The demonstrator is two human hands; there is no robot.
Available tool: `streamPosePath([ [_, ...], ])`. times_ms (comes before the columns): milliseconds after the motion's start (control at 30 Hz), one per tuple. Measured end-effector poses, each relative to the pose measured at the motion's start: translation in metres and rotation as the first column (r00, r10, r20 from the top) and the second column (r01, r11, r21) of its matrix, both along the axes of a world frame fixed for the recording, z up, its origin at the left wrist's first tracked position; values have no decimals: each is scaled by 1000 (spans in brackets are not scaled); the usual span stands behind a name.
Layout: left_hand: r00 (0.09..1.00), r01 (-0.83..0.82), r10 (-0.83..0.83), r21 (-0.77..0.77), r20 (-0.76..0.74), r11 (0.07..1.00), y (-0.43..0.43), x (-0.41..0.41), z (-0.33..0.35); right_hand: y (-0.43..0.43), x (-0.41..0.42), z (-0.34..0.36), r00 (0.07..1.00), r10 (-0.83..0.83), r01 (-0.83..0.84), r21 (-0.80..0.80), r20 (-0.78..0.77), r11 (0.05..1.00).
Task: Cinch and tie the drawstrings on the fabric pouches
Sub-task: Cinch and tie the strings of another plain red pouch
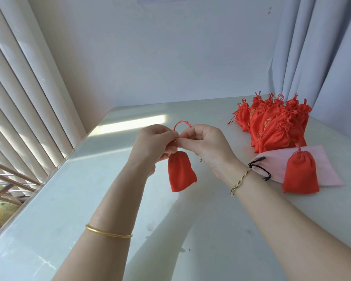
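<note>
Small red velvet drawstring pouch (181, 173) hangs by its gathered neck between a person's two hands, held up over a glossy white tabletop (89, 199) near its middle. The left hand (154, 142) pinches the neck and cord between thumb and forefinger, with the other fingers curled in below them against the top of the pouch. The right hand (209, 147) meets it fingertip to fingertip, thumb and forefinger closed tight on the thin red drawstring (179, 124), the remaining fingers folded loosely toward the palm. A short loop of that cord arches up above the joined fingertips, and a loose end dangles beside the right palm. A slim gold bangle (107, 233) circles the left forearm and a braided yellow-and-dark thread bracelet (240, 181) the right wrist. To the right, a second red velvet pouch (300, 173), its mouth drawn in, lies on a flat pale pink fabric pouch (324, 159) fitted with a black cord (259, 169). Behind them stands a cluster of shiny red satin pouches with gold embroidery (276, 126), necks gathered. White vertical blinds (18, 98) line the left edge; a pale curtain (322, 57) hangs at right.
</note>
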State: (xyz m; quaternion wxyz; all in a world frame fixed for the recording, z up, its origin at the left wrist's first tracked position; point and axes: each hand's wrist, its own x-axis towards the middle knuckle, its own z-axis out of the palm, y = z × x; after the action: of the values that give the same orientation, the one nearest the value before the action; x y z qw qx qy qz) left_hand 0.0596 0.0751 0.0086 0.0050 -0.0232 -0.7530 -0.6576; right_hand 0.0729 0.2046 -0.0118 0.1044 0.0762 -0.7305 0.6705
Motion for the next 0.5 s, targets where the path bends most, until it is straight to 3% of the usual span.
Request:
streamPosePath([
  [200, 999, -37, 36, -21, -22, 999, -3, -1, 0, -1, 2, 0, 1000, 16, -15, 43, -11, 999],
  [500, 993, -115, 115, -20, -33, 993, -2, 3, 2, -8, 2, 4, 982, -46, 89, 240, -181, 967],
])
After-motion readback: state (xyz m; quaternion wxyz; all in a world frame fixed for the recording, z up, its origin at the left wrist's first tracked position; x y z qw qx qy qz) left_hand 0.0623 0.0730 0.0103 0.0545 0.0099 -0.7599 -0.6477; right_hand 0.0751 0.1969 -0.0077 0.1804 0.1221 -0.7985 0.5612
